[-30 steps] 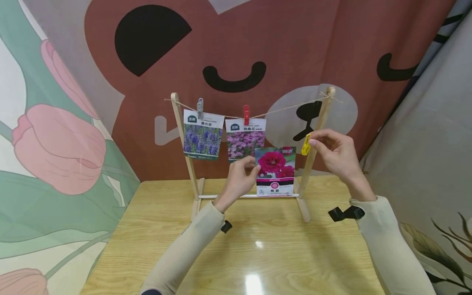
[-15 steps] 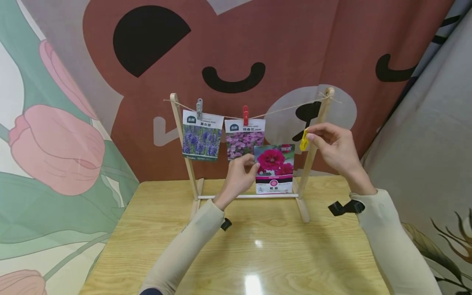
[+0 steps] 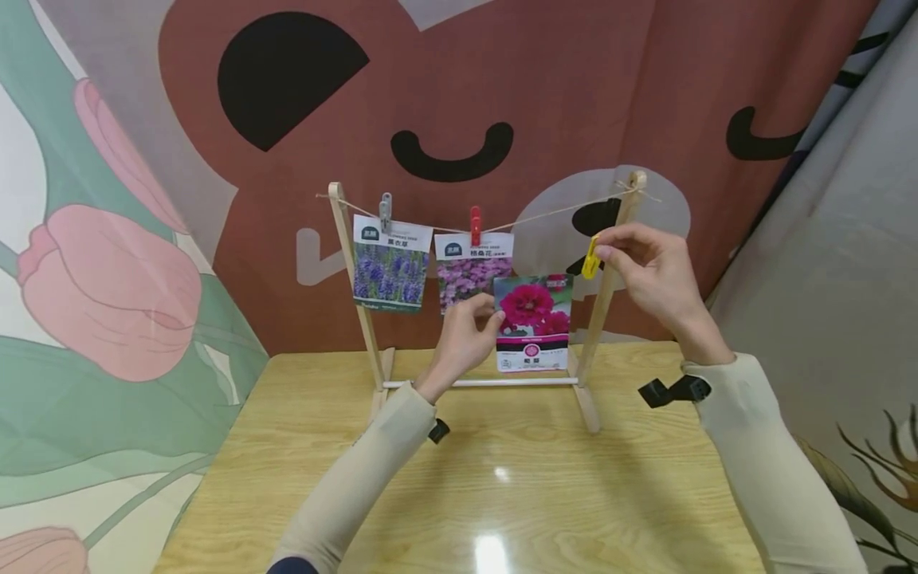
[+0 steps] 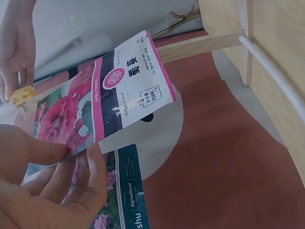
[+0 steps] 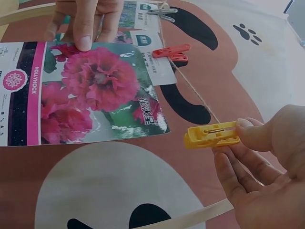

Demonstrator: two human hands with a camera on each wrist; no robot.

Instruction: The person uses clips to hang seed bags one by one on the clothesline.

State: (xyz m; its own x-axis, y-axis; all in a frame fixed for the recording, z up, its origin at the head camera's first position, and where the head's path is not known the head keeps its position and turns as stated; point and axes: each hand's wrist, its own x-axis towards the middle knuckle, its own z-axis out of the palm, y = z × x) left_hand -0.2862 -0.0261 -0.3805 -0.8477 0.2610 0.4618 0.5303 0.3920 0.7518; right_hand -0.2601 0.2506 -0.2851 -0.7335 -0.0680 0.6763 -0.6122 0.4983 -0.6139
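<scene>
My left hand (image 3: 464, 339) pinches the left edge of a hollyhock seed packet (image 3: 533, 323), which has a deep pink flower on its front. The packet is upright, in front of the stand and below the string (image 3: 555, 214). Between thumb and fingers, my right hand (image 3: 656, 279) holds a yellow clothespin (image 5: 212, 135) just right of the packet's upper corner, apart from it. A purple-flower packet (image 3: 390, 267) hangs from the string by a grey clothespin (image 3: 386, 212). Beside it a pink-flower packet (image 3: 469, 267) hangs by a red clothespin (image 3: 476, 226), partly hidden by my left hand and the hollyhock packet.
The string is tied between two wooden posts (image 3: 355, 279) of a stand on the wooden table (image 3: 430, 494). A white rod (image 3: 512, 382) joins the posts low down. Behind the stand hangs a patterned curtain (image 3: 566, 80).
The hollyhock packet has risen slightly in my left hand. My right hand has also moved up a little with the yellow clothespin. The two hanging packets stay in place.
</scene>
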